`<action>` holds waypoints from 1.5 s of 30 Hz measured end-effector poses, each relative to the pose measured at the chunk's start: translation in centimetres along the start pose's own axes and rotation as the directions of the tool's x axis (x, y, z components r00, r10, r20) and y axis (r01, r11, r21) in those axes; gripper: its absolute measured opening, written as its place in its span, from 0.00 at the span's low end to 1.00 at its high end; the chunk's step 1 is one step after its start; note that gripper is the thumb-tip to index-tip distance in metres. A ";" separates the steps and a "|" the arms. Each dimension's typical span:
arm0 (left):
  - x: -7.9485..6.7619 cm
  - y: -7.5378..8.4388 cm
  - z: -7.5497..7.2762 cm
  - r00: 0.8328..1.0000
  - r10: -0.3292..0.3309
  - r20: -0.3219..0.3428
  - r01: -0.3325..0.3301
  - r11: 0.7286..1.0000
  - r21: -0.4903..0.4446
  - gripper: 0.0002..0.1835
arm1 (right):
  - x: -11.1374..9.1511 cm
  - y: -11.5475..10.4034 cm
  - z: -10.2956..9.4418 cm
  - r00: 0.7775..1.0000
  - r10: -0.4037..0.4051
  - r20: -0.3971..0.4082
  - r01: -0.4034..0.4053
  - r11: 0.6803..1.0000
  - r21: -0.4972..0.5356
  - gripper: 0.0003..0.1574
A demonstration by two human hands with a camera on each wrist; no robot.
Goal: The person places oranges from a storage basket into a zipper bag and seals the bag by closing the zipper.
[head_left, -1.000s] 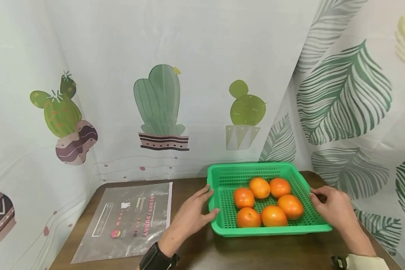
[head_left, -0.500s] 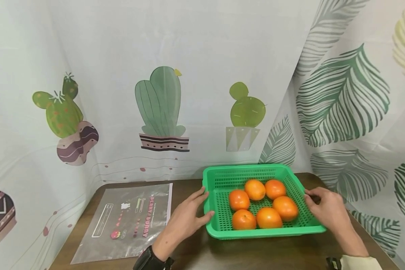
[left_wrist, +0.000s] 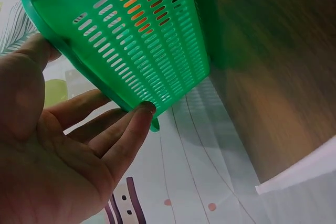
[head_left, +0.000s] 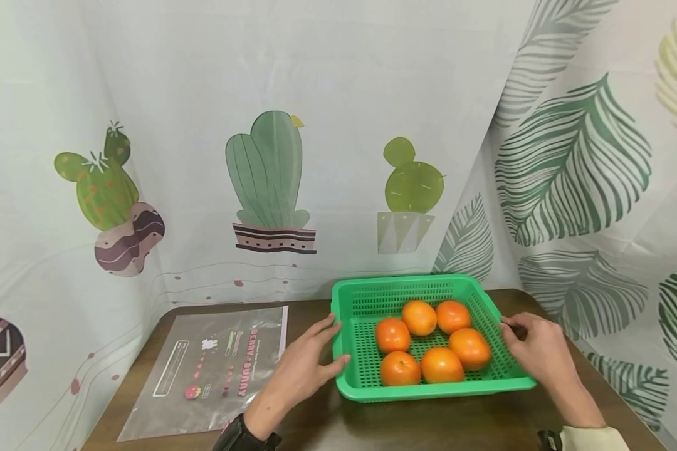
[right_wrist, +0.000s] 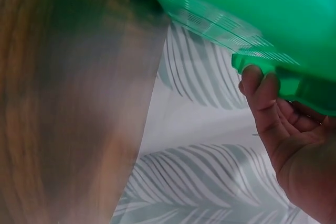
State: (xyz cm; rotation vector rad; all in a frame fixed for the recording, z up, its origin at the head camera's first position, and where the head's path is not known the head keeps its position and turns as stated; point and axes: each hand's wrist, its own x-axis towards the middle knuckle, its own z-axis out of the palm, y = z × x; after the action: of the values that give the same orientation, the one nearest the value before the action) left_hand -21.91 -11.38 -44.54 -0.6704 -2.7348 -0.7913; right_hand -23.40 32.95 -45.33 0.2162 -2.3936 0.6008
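A green plastic basket (head_left: 429, 391) with slotted walls stands on the wooden table, holding several round orange fruits (head_left: 442, 365). My left hand (head_left: 299, 369) is at its left side, fingers nearly straight and spread along the rim. In the left wrist view, the thumb meets the rim (left_wrist: 79, 69) and a fingertip touches the slotted wall. At the right side my right hand (head_left: 538, 351) grips the basket's edge. The right wrist view shows its curled fingers holding a projecting green handle (right_wrist: 262, 69), with the fingertips beneath it.
A clear zip bag (head_left: 214, 369) with pink lettering lies flat on the table's left part. The brown tabletop (head_left: 395, 432) shows in front of the basket. Behind hangs a white curtain (head_left: 338, 188) printed with cacti and leaves.
The basket with its fruits has shifted left across the table, and both hands have moved left with it. The zip bag has stayed in place.
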 end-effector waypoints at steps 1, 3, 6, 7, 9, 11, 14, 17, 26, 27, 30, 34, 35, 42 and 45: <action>-0.1 -0.1 0.0 1.000 0.002 -0.002 -0.002 1.000 0.002 0.37 | 0.0 -0.1 0.1 1.000 0.002 -0.001 -0.002 1.000 0.003 0.03; -0.2 -0.2 -0.1 1.000 -0.003 -0.001 0.003 1.000 0.002 0.37 | 0.0 -0.2 0.2 1.000 0.010 0.008 -0.010 1.000 0.016 0.02; -0.3 -0.3 -0.3 1.000 -0.007 0.000 0.007 1.000 0.003 0.38 | 0.0 -0.5 0.3 1.000 0.017 0.015 -0.018 0.999 0.026 0.02; -0.4 -0.4 -0.3 1.000 -0.008 0.000 0.008 1.000 0.002 0.38 | 0.0 -0.5 0.3 1.000 0.016 0.010 -0.017 1.000 0.025 0.02; -0.4 -0.4 -0.4 1.000 -0.009 -0.002 0.009 1.000 0.002 0.38 | 0.0 -0.7 0.4 1.000 0.010 -0.007 -0.009 1.000 0.022 0.02; -0.5 -0.5 -0.4 1.000 -0.008 -0.005 0.008 1.000 0.001 0.38 | 0.0 -0.8 0.4 1.000 0.002 -0.022 -0.002 1.000 0.021 0.03; -0.6 -0.6 -0.5 1.000 -0.005 -0.007 0.005 1.000 0.002 0.38 | 0.0 -1.0 0.5 1.000 -0.004 -0.029 0.005 1.000 0.027 0.03; -0.7 -0.7 -0.6 1.000 -0.006 -0.005 0.006 1.000 0.000 0.37 | 0.1 -1.1 0.6 1.000 -0.005 -0.028 0.006 0.999 0.033 0.03; -1.1 -1.2 -0.9 1.000 -0.009 -0.008 0.009 1.000 0.007 0.37 | 0.1 -1.8 1.2 0.999 -0.020 -0.044 0.021 0.999 0.025 0.04; -1.2 -1.3 -1.0 1.000 -0.009 -0.009 0.009 1.000 0.006 0.37 | 0.1 -1.9 1.3 0.999 -0.019 -0.044 0.021 0.999 0.026 0.04; -1.4 -1.5 -1.1 1.000 -0.010 -0.018 0.010 1.000 -0.002 0.37 | 0.2 -2.3 1.5 0.999 -0.025 -0.047 0.027 0.999 0.026 0.03; -1.8 -1.8 -1.2 0.999 -0.017 -0.029 0.017 1.000 -0.005 0.37 | 0.2 -2.6 1.8 0.999 -0.026 -0.045 0.027 0.999 0.021 0.04; -1.8 -1.8 -1.3 0.999 -0.018 -0.033 0.018 1.000 -0.007 0.37 | 0.2 -2.7 1.8 0.999 -0.027 -0.047 0.028 0.999 0.020 0.04; -2.3 -2.2 -1.5 0.998 -0.030 -0.054 0.030 1.000 -0.008 0.37 | 0.2 -3.3 2.2 0.997 -0.035 -0.065 0.036 0.999 0.023 0.04; -2.3 -2.2 -1.6 0.998 -0.029 -0.058 0.029 1.000 -0.005 0.37 | 0.2 -3.4 2.3 0.997 -0.033 -0.068 0.034 0.999 0.021 0.04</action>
State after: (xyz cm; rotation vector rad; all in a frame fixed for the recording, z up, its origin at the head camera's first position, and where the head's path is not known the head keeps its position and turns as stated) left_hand -20.85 -14.82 -44.93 -0.6004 -2.6971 -0.8105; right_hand -23.85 28.87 -45.53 0.2412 -2.3147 0.6093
